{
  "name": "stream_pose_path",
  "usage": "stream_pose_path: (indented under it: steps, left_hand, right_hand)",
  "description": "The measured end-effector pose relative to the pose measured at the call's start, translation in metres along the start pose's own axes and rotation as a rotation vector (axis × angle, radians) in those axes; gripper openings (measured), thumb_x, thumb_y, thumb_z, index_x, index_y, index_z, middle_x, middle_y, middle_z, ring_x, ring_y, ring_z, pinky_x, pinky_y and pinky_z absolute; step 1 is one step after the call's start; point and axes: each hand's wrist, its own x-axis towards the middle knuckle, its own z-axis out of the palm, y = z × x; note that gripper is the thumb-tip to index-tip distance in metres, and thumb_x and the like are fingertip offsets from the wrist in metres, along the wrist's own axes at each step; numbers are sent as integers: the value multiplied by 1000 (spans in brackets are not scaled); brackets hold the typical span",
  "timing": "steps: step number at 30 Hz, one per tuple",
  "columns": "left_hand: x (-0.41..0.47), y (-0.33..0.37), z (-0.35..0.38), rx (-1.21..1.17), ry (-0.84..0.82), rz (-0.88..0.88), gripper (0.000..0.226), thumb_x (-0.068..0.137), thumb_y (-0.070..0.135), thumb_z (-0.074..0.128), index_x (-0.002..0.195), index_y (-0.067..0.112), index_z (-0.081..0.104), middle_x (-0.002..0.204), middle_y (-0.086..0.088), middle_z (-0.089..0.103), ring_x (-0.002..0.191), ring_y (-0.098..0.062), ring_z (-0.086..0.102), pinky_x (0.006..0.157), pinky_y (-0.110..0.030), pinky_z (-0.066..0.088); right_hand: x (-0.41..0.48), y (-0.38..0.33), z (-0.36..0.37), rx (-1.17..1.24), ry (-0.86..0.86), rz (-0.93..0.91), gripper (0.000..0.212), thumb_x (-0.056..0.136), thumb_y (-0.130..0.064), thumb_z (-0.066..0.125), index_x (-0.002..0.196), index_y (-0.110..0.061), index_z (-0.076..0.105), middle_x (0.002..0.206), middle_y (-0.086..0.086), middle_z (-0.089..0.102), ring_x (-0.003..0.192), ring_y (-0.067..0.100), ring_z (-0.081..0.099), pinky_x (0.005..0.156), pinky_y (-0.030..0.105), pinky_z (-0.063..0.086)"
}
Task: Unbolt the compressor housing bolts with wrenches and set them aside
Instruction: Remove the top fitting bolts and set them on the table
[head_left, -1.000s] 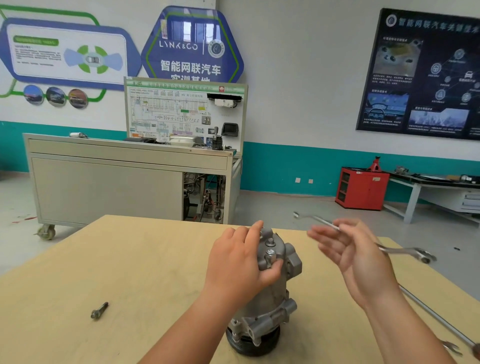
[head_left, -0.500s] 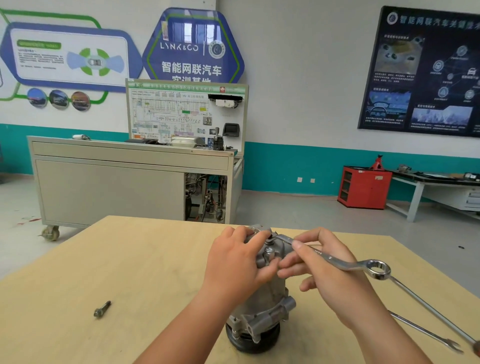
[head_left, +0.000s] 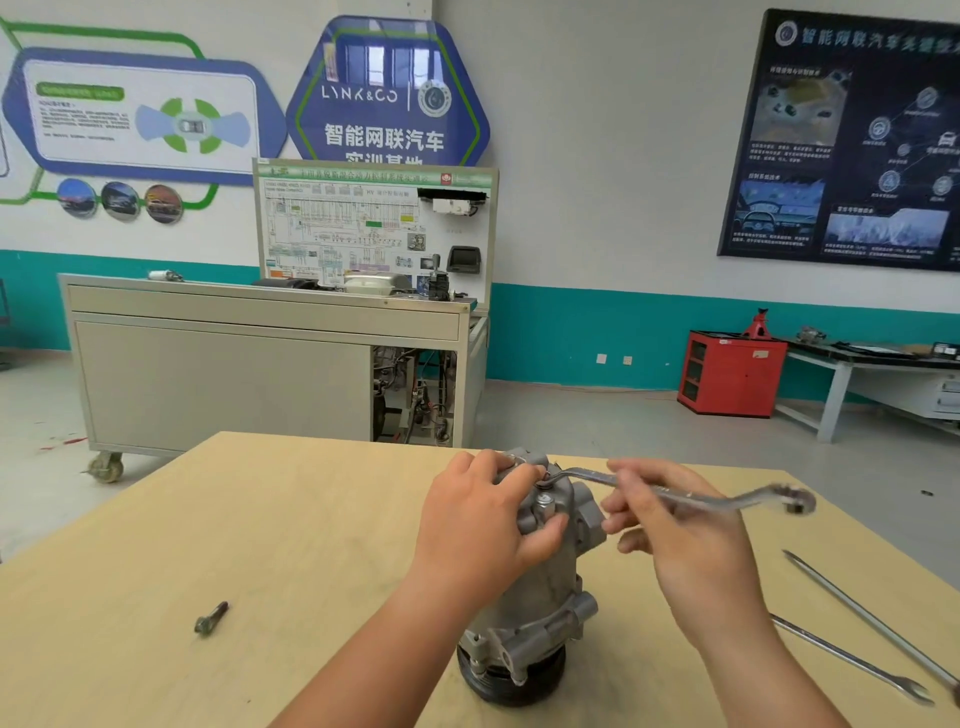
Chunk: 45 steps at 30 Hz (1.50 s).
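My left hand (head_left: 483, 525) grips the top of the grey cast-metal compressor (head_left: 540, 597), which stands upright on the pale wooden table (head_left: 260, 519). My right hand (head_left: 685, 545) pinches the silver ring wrench (head_left: 701, 499), its end seated on the housing top by my left fingertips. A second ago it was lifted clear. A dark loose bolt (head_left: 211, 617) lies well left.

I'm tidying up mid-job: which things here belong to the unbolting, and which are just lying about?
In use: grey metal compressor, held by the left hand; silver ring wrench in the right hand; dark loose bolt set aside on the wooden table.
Lying about: two long silver tools on the table's right; red metal cabinet; grey wheeled bench.
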Motion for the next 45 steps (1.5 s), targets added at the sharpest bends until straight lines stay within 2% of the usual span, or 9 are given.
stream_pose_path:
  steps: [4,11,17,21,24,29,35,38,45]
  left_hand:
    - [-1,0,1,11,3,3,45,75,55,45,90,24,74,78,0,65,66,-20,58,54,-29,49]
    - [-1,2,0,42,31,11,55,74,56,44,102,17,72,77,-1,66,61,-20,57,53,-28,51]
    - [-1,4,-2,65,21,-41,64,74,59,40,106,11,69,80,2,67,65,-17,59,56,-29,53]
    - [0,6,-1,79,13,-57,60,73,57,40,101,14,70,76,2,66,63,-17,58,54,-29,51]
    - [1,10,-1,136,-8,-78,57,72,59,52,102,14,71,71,1,65,58,-17,56,49,-27,49]
    - [2,23,1,194,-35,-96,60,54,61,80,96,18,74,65,-2,61,54,-19,56,47,-24,44]
    - [5,18,-6,160,-114,-81,55,71,64,44,92,21,72,66,1,61,57,-17,57,47,-23,43]
    - [9,6,-9,107,-173,-63,74,73,74,24,116,27,62,86,-1,62,81,-20,58,64,-29,43]
    - [4,-2,-5,33,-184,-39,65,77,75,37,126,37,59,104,1,60,96,-19,52,79,-29,40]
  right_hand:
    - [43,30,3,155,248,226,15,94,-28,54,86,-17,60,57,-4,51,45,4,45,39,17,37]
    - [110,45,36,44,-23,540,18,94,-17,42,82,-13,55,48,-5,39,40,7,30,39,20,26]
    - [100,28,-1,554,238,381,19,98,-16,45,90,-13,61,41,-9,35,33,2,32,34,14,30]
    - [62,10,-20,328,137,264,9,95,-19,51,90,-13,55,64,1,69,60,9,68,47,15,49]
    - [30,-1,-17,162,-13,188,22,89,-30,49,94,-9,53,81,8,74,77,19,73,50,16,52]
    - [11,-12,-1,1,-93,127,51,68,-51,54,88,-5,56,73,10,73,67,22,72,45,16,50]
    - [16,-8,12,-115,-136,156,42,73,-47,53,89,-8,56,71,5,73,65,19,72,47,17,50]
    - [18,-10,13,-158,-147,137,33,79,-43,55,83,-10,56,65,5,71,57,17,69,45,16,46]
    - [15,-8,9,-249,-109,61,38,72,-52,58,75,-14,60,58,2,68,44,9,57,47,13,44]
